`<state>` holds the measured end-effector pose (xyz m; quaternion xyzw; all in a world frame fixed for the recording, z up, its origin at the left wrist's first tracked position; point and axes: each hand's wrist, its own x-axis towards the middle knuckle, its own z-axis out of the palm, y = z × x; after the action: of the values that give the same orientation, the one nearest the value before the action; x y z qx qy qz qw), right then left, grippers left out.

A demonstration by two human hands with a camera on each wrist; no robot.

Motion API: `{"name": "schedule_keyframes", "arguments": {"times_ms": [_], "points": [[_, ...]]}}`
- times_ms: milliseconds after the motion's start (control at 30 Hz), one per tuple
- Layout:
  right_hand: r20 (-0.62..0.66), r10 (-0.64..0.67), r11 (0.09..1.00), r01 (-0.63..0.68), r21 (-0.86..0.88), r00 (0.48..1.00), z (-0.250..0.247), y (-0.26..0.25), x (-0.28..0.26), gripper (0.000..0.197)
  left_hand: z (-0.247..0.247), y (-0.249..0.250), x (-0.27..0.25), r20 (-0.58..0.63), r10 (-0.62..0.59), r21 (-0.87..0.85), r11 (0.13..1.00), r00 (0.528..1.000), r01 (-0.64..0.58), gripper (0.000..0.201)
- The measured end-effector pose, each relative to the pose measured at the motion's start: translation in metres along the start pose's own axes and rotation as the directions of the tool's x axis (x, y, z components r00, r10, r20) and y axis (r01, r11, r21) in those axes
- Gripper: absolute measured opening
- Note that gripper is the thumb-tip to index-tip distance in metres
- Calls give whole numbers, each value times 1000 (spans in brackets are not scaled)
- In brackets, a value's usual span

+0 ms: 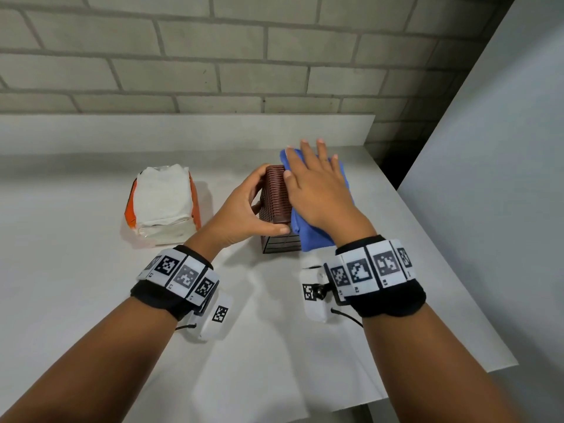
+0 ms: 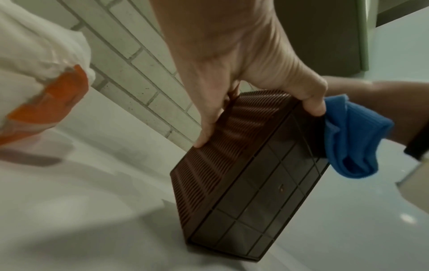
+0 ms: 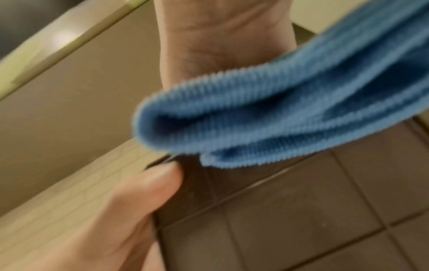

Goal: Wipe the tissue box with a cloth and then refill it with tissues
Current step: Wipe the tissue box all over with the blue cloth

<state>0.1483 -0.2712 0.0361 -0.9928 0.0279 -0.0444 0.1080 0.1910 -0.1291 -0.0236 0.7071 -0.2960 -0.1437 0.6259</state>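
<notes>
Brown tissue box (image 1: 276, 196) stands on its side on the counter (image 1: 91, 270), left hand (image 1: 244, 209) clamped around it; flat, relaxed right hand (image 1: 317, 190) presses the blue cloth (image 1: 308, 236) against it; push too hard and it could tip toward the tissue pack (image 1: 163, 203)

Readable text: small codes printed under the square black-and-white markers on the right wristband (image 1: 374, 271), apparently "R2" and "R3", too small to be sure. Left wristband (image 1: 180, 274): similar tiny characters, illegible. Tissue pack (image 1: 163, 203): no legible print.
</notes>
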Motion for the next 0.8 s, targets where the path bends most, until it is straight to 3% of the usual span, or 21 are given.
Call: {"name": "schedule_keyframes", "arguments": {"times_ms": [100,167,233,300,333,367,467,567,600,633,700,800], "points": [[1,114,976,-112,185,993,-7,21,2,51,-3,1,-3,39,2,-21,1000,999,-2,107],[35,185,832,-175,527,982,-8,34,5,49,-5,3,-3,78,-4,-47,999,997,7,105],[124,237,495,-230,838,963,-4,43,4,46,-7,4,-5,123,-15,-70,997,992,24,100],[276,242,95,-306,947,930,0,48,-1,44,-10,3,-8,160,-54,-105,992,986,71,105],[329,220,-34,-329,944,919,4,50,-3,44,-12,1,-9,178,-82,-128,986,981,105,109],[356,194,-107,-341,934,914,8,51,-4,42,-13,1,-11,202,-103,-148,980,974,134,114],[376,167,-206,-341,917,911,17,46,-2,39,-16,-1,-11,271,-132,-147,973,954,176,128],[313,207,-233,-264,936,927,26,40,-2,44,-14,8,-9,273,-166,-198,954,948,224,137],[284,231,-229,-232,945,931,27,38,-3,40,-10,15,-9,230,-189,-224,944,955,241,127],[251,252,-218,-198,956,935,30,36,-2,35,-5,22,-9,152,-211,-253,936,965,245,104],[169,274,-153,-130,980,947,34,31,0,36,3,34,-4,-22,-279,-245,932,960,265,42],[12,307,-23,-5,1000,952,40,24,-2,49,9,41,6,-129,-376,-271,903,917,333,53]]}}
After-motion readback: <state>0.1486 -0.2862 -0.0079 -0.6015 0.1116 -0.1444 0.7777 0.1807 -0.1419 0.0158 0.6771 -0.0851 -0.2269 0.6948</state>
